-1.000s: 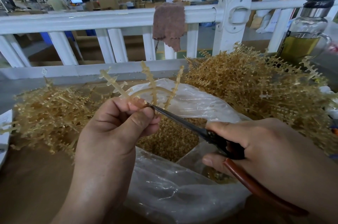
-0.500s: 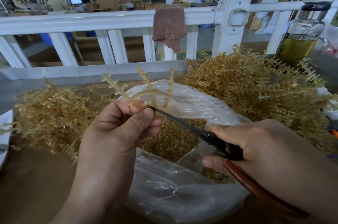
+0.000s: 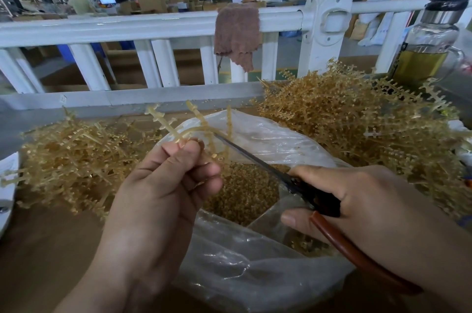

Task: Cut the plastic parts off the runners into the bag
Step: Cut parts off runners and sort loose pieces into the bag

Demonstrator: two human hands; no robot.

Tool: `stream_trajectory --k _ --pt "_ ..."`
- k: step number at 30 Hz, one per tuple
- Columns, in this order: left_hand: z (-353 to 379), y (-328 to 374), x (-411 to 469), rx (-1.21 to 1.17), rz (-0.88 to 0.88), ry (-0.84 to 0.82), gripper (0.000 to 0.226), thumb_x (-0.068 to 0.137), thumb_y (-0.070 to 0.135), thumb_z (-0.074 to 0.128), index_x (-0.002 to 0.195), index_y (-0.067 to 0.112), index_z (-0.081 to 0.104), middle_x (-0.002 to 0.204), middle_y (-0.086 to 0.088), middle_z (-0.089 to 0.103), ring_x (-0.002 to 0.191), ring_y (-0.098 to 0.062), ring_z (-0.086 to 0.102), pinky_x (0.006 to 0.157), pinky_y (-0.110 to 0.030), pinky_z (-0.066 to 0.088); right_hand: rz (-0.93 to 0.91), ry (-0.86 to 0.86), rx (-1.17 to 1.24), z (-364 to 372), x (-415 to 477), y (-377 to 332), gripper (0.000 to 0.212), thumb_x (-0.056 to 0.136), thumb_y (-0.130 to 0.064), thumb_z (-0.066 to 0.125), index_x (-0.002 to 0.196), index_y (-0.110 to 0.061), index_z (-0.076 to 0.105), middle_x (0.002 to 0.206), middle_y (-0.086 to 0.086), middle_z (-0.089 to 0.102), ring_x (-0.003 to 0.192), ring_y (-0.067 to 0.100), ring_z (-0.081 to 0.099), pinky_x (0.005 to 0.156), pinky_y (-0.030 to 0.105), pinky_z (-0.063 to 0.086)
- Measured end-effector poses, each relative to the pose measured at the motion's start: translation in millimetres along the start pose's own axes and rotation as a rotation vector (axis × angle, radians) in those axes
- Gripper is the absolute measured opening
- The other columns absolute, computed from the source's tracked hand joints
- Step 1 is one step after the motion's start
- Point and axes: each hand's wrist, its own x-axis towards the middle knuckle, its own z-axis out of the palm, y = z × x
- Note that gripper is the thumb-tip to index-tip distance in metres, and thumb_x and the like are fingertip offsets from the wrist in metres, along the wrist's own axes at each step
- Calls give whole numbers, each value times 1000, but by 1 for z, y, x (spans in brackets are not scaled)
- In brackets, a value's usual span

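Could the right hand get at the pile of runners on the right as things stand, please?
Probably yes: nothing lies between the right hand and the pile, though it grips the scissors.

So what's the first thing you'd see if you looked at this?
Right in the middle, the left hand pinches a spiky golden runner while the right hand holds scissors to it, over a clear bag of small cut parts. Tangled golden plastic lies beside the bag: a low heap on the left, a taller heap on the right. Behind, a brown cloth hangs over the white railing.
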Motion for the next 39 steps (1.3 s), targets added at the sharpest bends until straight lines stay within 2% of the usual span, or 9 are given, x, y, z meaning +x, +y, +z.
stream_trajectory --k 3,8,16,19,22,24,27,34,39 --pt "-1 0 0 -18 -18 -19 18 78 22 68 92 13 61 70 -2 62 63 -13 64 55 -23 56 -6 -21 21 1 0 -3 69 63 -85 38 118 -44 43 95 -30 62 81 -8 60 76 16 47" --pt "0 -1 -2 -6 24 -36 9 70 24 73 68 22 64 69 -2 64 62 -12 65 54 -22 55 -7 -22 -47 4 -2 -6 61 67 -84 39 112 -44 51 79 -21 65 75 -4 60 71 22 47" --pt "2 -2 -4 108 123 -25 11 69 28 74 61 25 67 67 -1 65 62 -11 64 56 -21 54 -18 17 -109 4 -3 -11 59 69 -81 37 116 -46 46 74 -21 64 71 2 62 54 23 51" --pt "3 -2 -4 153 150 -20 16 71 26 81 61 26 68 67 0 66 63 -11 65 57 -21 54 -40 45 -92 4 -3 -12 59 70 -78 39 117 -42 43 75 -19 67 68 6 64 55 31 55" --pt "2 -1 -5 166 161 -18 13 67 33 79 61 26 70 67 0 67 63 -12 66 58 -22 55 -59 63 -107 4 -3 -11 57 72 -76 41 116 -41 45 72 -20 66 66 3 63 52 26 54" --pt "1 -2 -5 183 168 -21 16 72 28 82 62 27 70 68 0 68 64 -12 66 58 -22 55 -68 77 -108 3 -3 -11 55 73 -75 42 115 -41 48 70 -20 66 64 2 62 50 24 53" --pt "1 -2 -6 191 174 -23 14 72 31 81 62 27 71 68 1 68 65 -12 67 59 -21 55 -85 97 -76 2 -4 -10 57 74 -73 45 116 -36 46 72 -16 69 63 3 65 51 30 56" --pt "3 -3 -5 203 184 -2 15 65 33 83 62 25 70 68 0 68 64 -13 67 58 -22 55 -101 98 -96 -2 -5 -10 53 76 -69 45 101 -28 68 58 -16 62 51 0 59 44 27 50" --pt "2 -2 -6 185 187 -13 19 68 23 87 65 26 68 69 -2 67 63 -14 67 56 -22 54 -69 67 -74 0 -4 -11 62 73 -76 42 112 -30 58 70 -15 68 62 3 63 51 28 53"
